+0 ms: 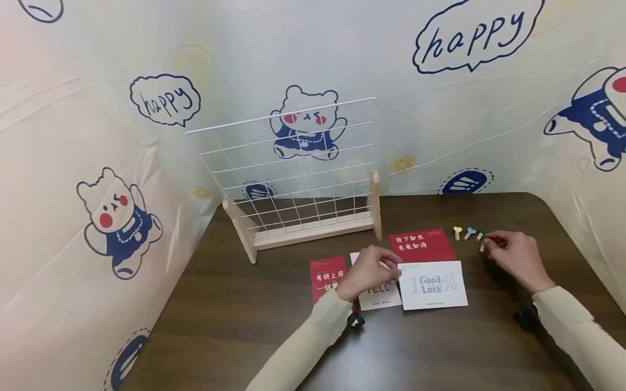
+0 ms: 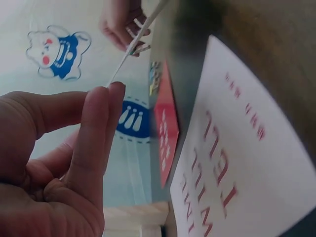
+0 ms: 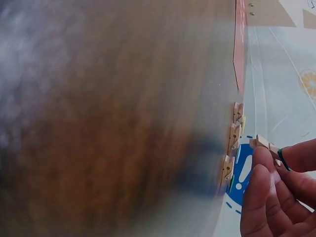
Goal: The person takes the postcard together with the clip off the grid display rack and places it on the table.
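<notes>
My left hand pinches a white "Good Luck" card by its upper left corner. In the left wrist view the card is a thin edge-on sheet between thumb and fingers, raised off the table. At the right, my right hand holds a small wooden clip with a green part, pinched between thumb and fingertips. Beside it on the table lie three more mini clips: one with a yellow heart, one with a blue heart, and one with a green top.
A red card lies behind the held card. Another white card and a red card lie to the left, partly hidden by my left hand. A white wire grid stands in a wooden base at the back.
</notes>
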A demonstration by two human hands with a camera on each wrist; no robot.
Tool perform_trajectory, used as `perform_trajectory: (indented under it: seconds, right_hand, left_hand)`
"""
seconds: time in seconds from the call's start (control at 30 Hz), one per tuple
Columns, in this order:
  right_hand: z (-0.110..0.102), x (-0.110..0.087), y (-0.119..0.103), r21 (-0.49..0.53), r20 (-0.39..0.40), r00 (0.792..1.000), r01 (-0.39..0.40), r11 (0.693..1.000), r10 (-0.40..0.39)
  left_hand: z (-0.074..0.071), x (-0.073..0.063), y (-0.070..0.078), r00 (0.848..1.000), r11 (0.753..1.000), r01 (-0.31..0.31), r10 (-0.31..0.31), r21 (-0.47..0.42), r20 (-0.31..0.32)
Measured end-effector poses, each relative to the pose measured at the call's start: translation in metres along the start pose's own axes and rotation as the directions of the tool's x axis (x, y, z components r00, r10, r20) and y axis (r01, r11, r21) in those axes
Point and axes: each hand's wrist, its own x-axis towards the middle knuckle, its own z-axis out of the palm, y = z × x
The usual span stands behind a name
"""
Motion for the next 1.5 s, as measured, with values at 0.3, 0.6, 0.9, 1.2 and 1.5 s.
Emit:
perform_trajectory:
  seconds: [0.3, 0.6, 0.9, 1.2, 1.5]
  right_hand:
    - [0.000, 0.004, 0.002, 0.011, 0.061, 0.998, -0.030, 0.999, 0.029]
    - [0.000, 0.016, 0.007, -0.011, 0.209, 0.975, -0.079, 0.997, 0.080]
    - [-0.004, 0.025, 0.011, 0.032, 0.330, 0.933, -0.163, 0.986, 0.144]
    - [-0.004, 0.025, 0.012, 0.052, 0.371, 0.911, -0.215, 0.975, 0.181]
    - [-0.003, 0.025, 0.015, 0.097, 0.376, 0.908, -0.236, 0.967, 0.184]
  left_hand:
    - [0.014, 0.009, 0.006, 0.997, 0.980, -0.068, 0.073, 0.186, -0.021]
    - [0.028, 0.014, 0.009, 0.997, 0.958, -0.056, 0.066, 0.283, -0.026]
    - [0.035, 0.020, 0.007, 0.995, 0.931, -0.077, 0.095, 0.357, -0.031]
    - [0.041, 0.023, 0.001, 0.996, 0.916, -0.062, 0.081, 0.397, -0.031]
    - [0.042, 0.024, -0.004, 0.997, 0.913, -0.057, 0.071, 0.403, -0.021]
